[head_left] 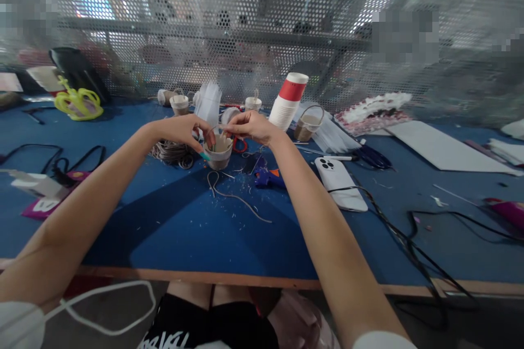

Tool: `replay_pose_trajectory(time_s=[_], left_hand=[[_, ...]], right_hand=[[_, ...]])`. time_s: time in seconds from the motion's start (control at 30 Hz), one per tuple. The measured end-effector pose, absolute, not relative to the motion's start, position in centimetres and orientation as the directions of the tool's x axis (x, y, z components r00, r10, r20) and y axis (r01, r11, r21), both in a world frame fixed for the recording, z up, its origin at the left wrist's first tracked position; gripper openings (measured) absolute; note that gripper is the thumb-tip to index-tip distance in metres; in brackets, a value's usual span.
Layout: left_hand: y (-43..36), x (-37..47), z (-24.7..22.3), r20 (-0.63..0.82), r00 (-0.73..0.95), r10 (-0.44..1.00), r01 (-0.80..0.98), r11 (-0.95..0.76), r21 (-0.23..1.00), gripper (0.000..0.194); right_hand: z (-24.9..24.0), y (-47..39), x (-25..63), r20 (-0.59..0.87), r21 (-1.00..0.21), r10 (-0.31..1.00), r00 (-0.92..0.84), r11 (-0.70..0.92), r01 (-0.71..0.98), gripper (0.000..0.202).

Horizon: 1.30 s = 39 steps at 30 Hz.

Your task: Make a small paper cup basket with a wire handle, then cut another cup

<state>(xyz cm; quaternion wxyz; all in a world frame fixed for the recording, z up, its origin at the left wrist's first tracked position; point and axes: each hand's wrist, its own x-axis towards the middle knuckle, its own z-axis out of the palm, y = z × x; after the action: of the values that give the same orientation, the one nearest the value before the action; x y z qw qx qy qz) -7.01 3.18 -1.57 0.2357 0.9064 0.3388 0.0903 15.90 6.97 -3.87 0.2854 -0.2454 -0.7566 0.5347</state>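
A small cord-wrapped cup with a pale band stands on the blue table between my hands. My left hand curls over its left rim, the fingertips gripping the cup's side. From the right, my right hand is closed in a pinch at the top of the cup, on what looks like a thin handle strip. A coil of grey cord lies under my left hand. In front of the cup is a loose length of cord. A blue glue gun lies to the right, partly behind my right forearm.
A stack of paper cups leans behind my right hand, beside a finished-looking small basket. Farther right are a white phone, black cables and a white board. A yellow crown-shaped item sits back left.
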Motion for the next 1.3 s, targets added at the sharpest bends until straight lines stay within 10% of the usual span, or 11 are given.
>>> replay_pose_trajectory(time_s=[0.23,0.43,0.6,1.3], left_hand=[[4.1,-7.1,-3.4,0.178,0.7,0.692,0.582,-0.697,0.419,0.066],[4.8,-5.8,-6.4,0.223,0.699,0.679,0.381,-0.618,0.687,0.1],[5.1,-4.7,-8.3,0.304,0.696,0.65,0.233,-0.606,0.761,0.089],[0.8,-4.4,-1.4,0.465,0.61,0.642,0.542,-0.766,0.346,0.078]], right_hand=[[-2.7,6.0,15.4,0.109,-0.888,0.686,-0.719,0.393,0.24,0.037],[-2.5,5.8,15.3,0.102,-0.86,0.692,-0.714,0.423,0.287,0.038],[-2.4,5.7,15.7,0.081,-0.865,0.716,-0.693,0.396,0.308,0.04],[1.2,3.1,16.1,0.256,-0.78,0.678,-0.689,0.566,0.267,0.044]])
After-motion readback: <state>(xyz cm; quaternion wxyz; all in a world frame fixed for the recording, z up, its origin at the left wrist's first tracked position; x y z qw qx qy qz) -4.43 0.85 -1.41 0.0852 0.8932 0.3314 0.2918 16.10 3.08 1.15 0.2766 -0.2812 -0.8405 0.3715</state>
